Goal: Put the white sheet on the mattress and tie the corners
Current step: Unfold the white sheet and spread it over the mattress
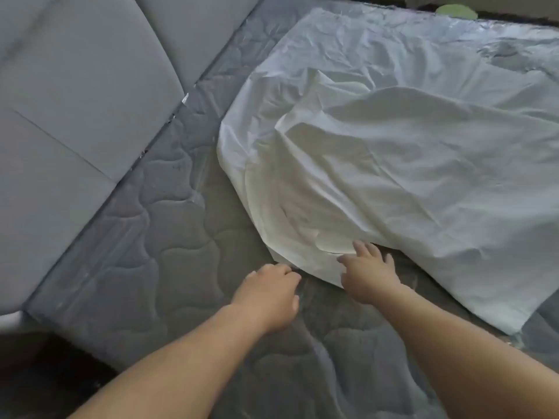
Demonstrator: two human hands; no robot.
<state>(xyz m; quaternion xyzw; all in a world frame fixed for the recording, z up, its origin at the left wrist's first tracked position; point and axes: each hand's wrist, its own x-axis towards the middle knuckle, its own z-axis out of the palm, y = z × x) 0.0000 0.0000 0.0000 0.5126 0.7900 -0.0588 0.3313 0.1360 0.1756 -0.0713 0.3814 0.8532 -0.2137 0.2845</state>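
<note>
Two hands were out in front of me, both at the near edge of the white sheet [393, 152], and that edge was the whole story. My left hand [269, 297] had its fingers curled at the sheet's near-left corner; I could not tell for sure whether cloth was pinched inside, since the knuckles hid the fingertips. My right hand [367, 272] lay flatter, fingers spread and resting on the hem just beside it, holding nothing that I could see.

From those hands the sheet ran away and to the right, its long axis slanting toward the far right corner of the mattress [145, 231]. It was rumpled and partly folded over itself, covering only the right and far portion. Bare quilted mattress, under clear plastic wrap, showed all along the left side up to the grey padded headboard [75, 86].

So, as I judged it, the next pull had to go left and toward me, and my left hand sat nearer that uncovered side. Corners were not yet tied.
</note>
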